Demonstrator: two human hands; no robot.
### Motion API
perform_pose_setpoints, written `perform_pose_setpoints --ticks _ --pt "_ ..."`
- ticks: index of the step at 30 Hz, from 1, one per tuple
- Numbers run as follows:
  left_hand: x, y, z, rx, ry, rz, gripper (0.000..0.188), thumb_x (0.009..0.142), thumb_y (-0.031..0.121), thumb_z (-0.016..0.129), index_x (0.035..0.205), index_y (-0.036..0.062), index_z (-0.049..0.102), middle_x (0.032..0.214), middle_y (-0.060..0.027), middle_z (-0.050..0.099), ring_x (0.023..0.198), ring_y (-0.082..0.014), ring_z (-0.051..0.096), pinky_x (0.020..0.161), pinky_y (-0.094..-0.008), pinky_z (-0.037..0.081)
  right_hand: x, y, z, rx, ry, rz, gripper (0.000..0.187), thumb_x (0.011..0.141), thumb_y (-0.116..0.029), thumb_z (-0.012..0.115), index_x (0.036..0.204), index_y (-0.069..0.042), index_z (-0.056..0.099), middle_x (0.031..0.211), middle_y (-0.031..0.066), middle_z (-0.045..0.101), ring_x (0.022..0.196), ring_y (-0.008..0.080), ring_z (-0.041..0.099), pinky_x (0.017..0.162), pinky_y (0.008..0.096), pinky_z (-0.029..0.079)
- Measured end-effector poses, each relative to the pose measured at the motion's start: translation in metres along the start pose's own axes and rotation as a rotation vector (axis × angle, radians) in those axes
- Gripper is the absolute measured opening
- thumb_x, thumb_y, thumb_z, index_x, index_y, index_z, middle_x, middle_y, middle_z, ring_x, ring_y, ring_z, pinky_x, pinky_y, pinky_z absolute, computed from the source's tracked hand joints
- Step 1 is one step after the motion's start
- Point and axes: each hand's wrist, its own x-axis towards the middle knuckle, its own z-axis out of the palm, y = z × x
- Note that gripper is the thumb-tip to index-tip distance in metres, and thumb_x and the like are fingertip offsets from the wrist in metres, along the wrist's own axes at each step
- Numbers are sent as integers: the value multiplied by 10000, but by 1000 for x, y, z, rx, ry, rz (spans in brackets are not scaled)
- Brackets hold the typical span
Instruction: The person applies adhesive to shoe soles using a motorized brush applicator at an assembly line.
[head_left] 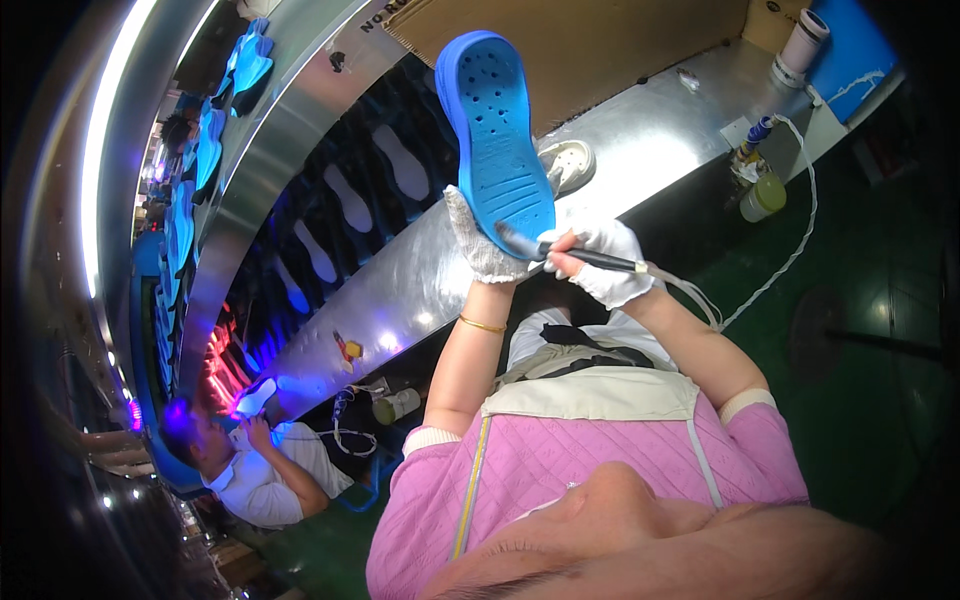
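Left hand (482,240), in a white knit glove, is raised over the metal tabletop (640,140) with its fingers (470,225) curled tight around the heel end of a blue shoe sole (495,130). Sole stands nearly upright, toe end up, perforated face toward the camera, held clear of the tabletop. Gold bracelet (482,324) sits on the left wrist.

Right hand (605,262), also in a white glove, has its fingers (572,262) closed around a thin dark pen-like tool (575,255). Tool lies roughly level, its tip touching the sole's lower edge just beside the left hand. A white cord (790,250) runs from the tool's back end across to a small bottle (762,195) at the tabletop's far edge.

A beige shoe (568,160) rests on the tabletop just behind the sole. Cardboard sheet (600,40) lies further back. White roll (802,40) stands near the blue panel (850,50).

Lower left, another person (255,470) in a white shirt holds a pale sole (255,398) under blue-violet light. White insole shapes (350,200) line a dark conveyor (300,240) alongside.
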Motion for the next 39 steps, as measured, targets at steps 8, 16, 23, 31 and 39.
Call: perform_pose_setpoints --ticks 8,16,23,31,39 --pt "13 9 -7 -98 -21 -55 859 817 669 508 1440 101 341 1415 -213 406 1275 -357 438 1072 -495 361 11 -7 -19 115 82 304 91 829 -40 672 915 -14 655 822 71 671 728 109 627 692 247 514" --pt "0 38 -28 123 162 -77 856 836 670 470 1414 46 369 1360 -220 468 1186 -369 528 1026 -482 426 16 0 -3 184 -176 531 74 788 -53 701 824 -11 652 761 76 665 693 117 630 667 249 513" --pt "-20 58 -25 38 160 -113 698 880 601 492 1270 24 530 1229 -192 585 1088 -329 591 935 -452 494 16 -12 4 267 -173 455 134 820 -72 691 902 -53 586 830 62 658 751 117 634 705 243 517" --pt "-23 79 -32 222 144 -270 733 921 565 432 1343 -34 422 1264 -255 535 1093 -364 590 953 -470 488 21 -15 36 -256 -357 76 157 730 41 706 839 -51 642 897 64 663 790 151 624 737 266 516" --pt "-36 88 -17 438 221 -484 516 936 456 516 1205 20 579 1054 -167 656 867 -249 675 730 -339 582 43 -26 35 -145 -514 458 149 659 30 728 768 -39 652 860 90 677 817 171 631 751 286 518"
